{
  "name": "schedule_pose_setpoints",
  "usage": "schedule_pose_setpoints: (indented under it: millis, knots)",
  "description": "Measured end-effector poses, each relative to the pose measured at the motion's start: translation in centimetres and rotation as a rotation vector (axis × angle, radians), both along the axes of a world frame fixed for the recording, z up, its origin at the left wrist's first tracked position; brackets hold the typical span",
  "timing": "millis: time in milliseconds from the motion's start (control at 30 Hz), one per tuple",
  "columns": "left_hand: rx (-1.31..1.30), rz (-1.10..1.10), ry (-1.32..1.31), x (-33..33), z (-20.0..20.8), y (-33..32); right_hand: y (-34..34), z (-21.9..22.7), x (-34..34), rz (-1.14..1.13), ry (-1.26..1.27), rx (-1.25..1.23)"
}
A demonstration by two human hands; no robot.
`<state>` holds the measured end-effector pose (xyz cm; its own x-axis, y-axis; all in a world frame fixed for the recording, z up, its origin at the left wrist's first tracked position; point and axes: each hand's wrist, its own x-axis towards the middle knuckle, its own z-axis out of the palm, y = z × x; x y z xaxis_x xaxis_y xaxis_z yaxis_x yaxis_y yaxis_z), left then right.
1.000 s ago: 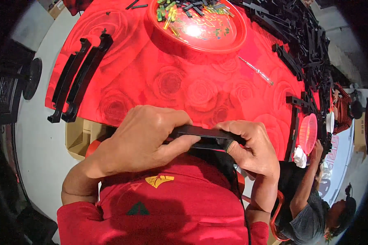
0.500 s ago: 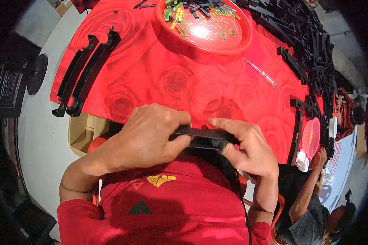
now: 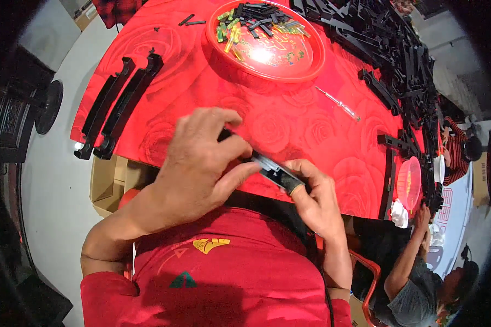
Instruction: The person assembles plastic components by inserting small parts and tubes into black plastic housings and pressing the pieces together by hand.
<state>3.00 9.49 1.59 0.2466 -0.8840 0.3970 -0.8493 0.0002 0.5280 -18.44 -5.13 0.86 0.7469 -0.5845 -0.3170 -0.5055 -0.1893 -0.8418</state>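
A long black plastic part (image 3: 275,172) is held between my two hands over the near table edge. It slants down to the right, showing a hollow inner side. My left hand (image 3: 199,155) has its thumb and fingers closed on the upper left end, covering much of it. At the lower right end, my right hand (image 3: 321,203) pinches the part; its thumb tip wears a dark cover (image 3: 295,188). Two similar long black parts, one outer (image 3: 102,106) and one inner (image 3: 130,103), lie side by side on the table to the left.
The red floral tablecloth (image 3: 283,128) carries a red round tray (image 3: 305,59) of small black, yellow and green pieces. A clear-handled screwdriver (image 3: 341,105) lies right of centre. Black parts are heaped (image 3: 387,54) beyond, near a pink bowl (image 3: 408,182). A co-worker's arm (image 3: 406,259) reaches in at right.
The black part has gone from nearly level to slanting, its left end higher. My left hand has risen, and the right hand has shifted slightly left. The whole view has shifted a little.
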Motion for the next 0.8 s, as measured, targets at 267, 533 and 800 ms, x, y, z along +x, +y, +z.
schedule_pose_setpoints:
  millis: [267, 533, 800]
  knots:
    - [0.065, 0.102, 0.000, -1.4, -2.7, -0.5, 1.3, 0.3, 0.5, 0.277, -0.075, -0.685]
    - [0.048, 0.107, 0.039, -1.4, -3.6, -1.1, 1.5, -0.7, 0.8, 0.217, -0.139, -0.719]
    - [0.052, 0.145, 0.101, -1.9, -4.2, -1.4, 1.3, -1.3, 0.9, 0.396, -0.099, -0.829]
